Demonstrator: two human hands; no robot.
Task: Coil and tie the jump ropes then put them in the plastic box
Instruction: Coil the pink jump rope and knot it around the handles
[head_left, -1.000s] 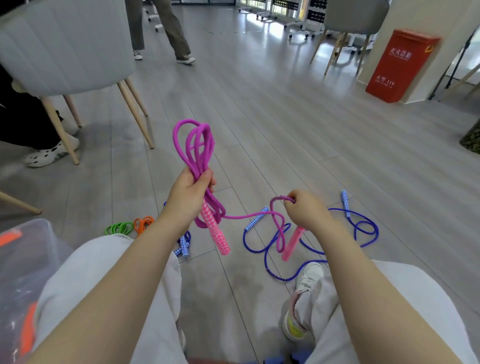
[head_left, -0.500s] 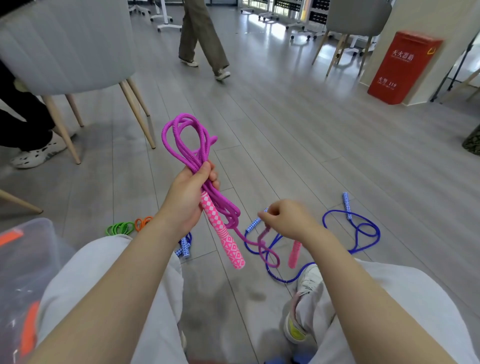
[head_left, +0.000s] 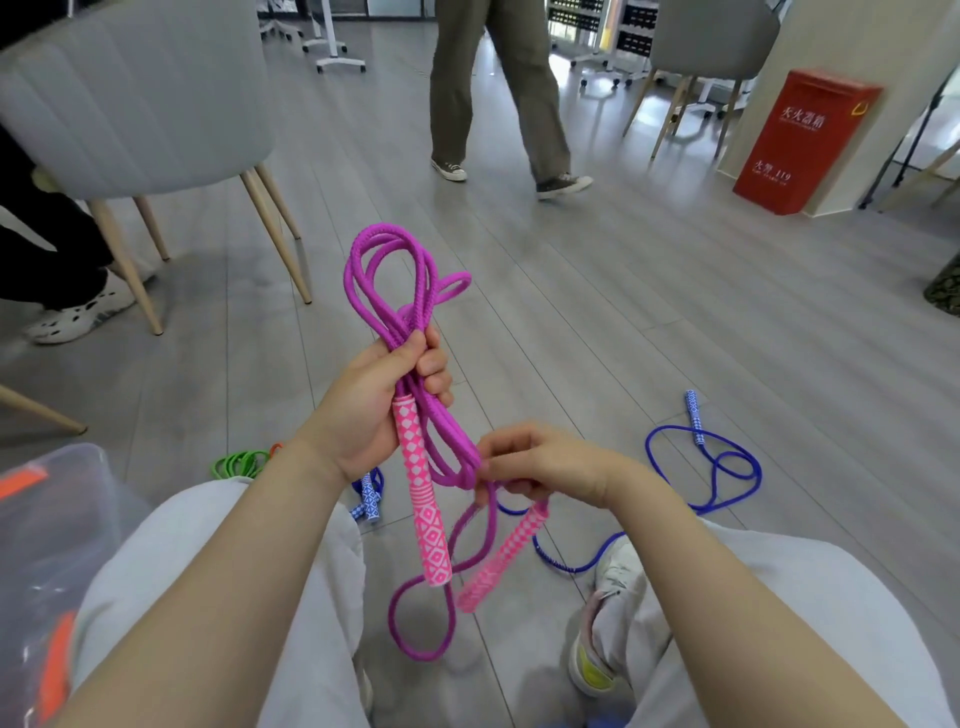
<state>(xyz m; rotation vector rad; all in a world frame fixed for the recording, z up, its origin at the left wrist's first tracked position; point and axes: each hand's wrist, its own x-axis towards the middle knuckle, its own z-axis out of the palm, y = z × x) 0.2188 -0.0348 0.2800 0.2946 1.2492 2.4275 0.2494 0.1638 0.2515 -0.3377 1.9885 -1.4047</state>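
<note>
Gray floor boards lie under us while our left hand (head_left: 375, 410) grips the purple rope (head_left: 395, 280) loops so they stay bunched, our right hand (head_left: 540, 462) pinches its loose end for tying, and the plastic box (head_left: 57, 499) waits beside our left knee.

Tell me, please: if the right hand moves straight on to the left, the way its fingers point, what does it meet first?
Most likely the pink handle that hangs from the left hand. The right hand already pinches the purple rope just beside it, though depth is hard to judge.
</note>
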